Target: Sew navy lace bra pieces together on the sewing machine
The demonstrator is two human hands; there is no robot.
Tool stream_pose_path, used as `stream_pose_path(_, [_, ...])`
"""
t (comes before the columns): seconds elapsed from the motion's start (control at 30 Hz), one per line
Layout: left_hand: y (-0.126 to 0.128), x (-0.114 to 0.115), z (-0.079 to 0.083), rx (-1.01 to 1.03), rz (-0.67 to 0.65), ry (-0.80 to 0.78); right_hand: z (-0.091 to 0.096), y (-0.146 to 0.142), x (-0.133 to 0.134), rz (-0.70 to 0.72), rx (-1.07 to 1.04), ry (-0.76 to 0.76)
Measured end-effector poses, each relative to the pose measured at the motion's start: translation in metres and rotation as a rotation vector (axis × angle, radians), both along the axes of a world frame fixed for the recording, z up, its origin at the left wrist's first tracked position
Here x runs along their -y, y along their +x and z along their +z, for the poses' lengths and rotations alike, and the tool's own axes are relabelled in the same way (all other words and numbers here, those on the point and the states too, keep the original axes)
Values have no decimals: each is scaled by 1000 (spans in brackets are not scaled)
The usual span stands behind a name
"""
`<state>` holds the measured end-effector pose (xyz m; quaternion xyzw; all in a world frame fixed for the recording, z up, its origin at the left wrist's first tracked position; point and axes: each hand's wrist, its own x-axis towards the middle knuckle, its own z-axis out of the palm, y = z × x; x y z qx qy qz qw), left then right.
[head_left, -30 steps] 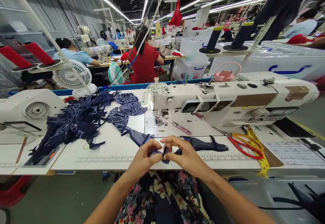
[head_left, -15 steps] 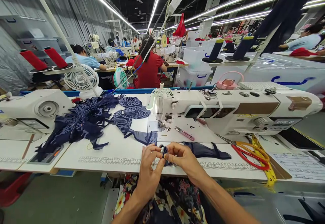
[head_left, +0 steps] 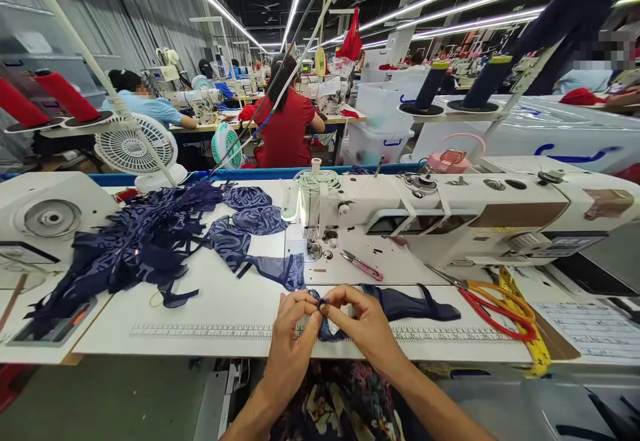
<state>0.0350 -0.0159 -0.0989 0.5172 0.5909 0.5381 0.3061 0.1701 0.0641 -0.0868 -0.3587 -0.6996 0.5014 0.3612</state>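
A navy bra [head_left: 240, 234] with patterned cups lies across the table in front of the sewing machine [head_left: 425, 201]. Its near part [head_left: 331, 332] runs between my hands at the table's front. My left hand [head_left: 295, 324] pinches a small bit of the navy fabric between thumb and fingers. From the other side my right hand [head_left: 360, 314] pinches the same spot, the fingertips almost meeting. What exactly lies between the fingertips is too small to tell. To the right of my hands a navy bra wing with a strap [head_left: 415, 302] rests flat.
Thread snips [head_left: 363, 266] lie on the machine bed. Orange- and red-handled scissors [head_left: 500, 308] and a yellow tape measure [head_left: 537, 356] are at the right. A heap of navy bra pieces [head_left: 135, 241] covers the left. A printed ruler [head_left: 200, 330] runs along the front edge.
The camera view has shifted slightly to the right. My hands stay together, and more navy fabric hangs below their fingertips, where a small pale bit showed before.
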Motion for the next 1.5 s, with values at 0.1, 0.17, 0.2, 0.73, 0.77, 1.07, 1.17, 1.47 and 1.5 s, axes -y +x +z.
stream_pose_path(0.1, [1,-2,1,16,27,-22,-3,-2,0,-63,14,200])
stream_pose_path(0.17, [1,-2,1,17,52,-35,-5,-3,0,-80,3,305])
stream_pose_path(0.2, [1,-2,0,10,59,-37,-6,-3,0,-76,-5,329])
stream_pose_path(0.73, [3,1,-7,-342,120,100,0,-3,-1,68,-272,-411])
stream_pose_path(0.77, [4,1,-6,-344,130,102,0,-2,0,67,-266,-407])
stream_pose_path(1.07, [5,2,-9,-386,158,126,2,-6,3,-25,-223,-374])
stream_pose_path(1.17, [6,2,-11,-390,155,129,1,-8,5,-41,-285,-413])
stream_pose_path(1.47, [2,5,-12,-334,125,56,-5,-12,7,-36,-345,-467])
stream_pose_path(1.5, [1,4,-11,-298,115,38,-5,-12,8,-41,-349,-456])
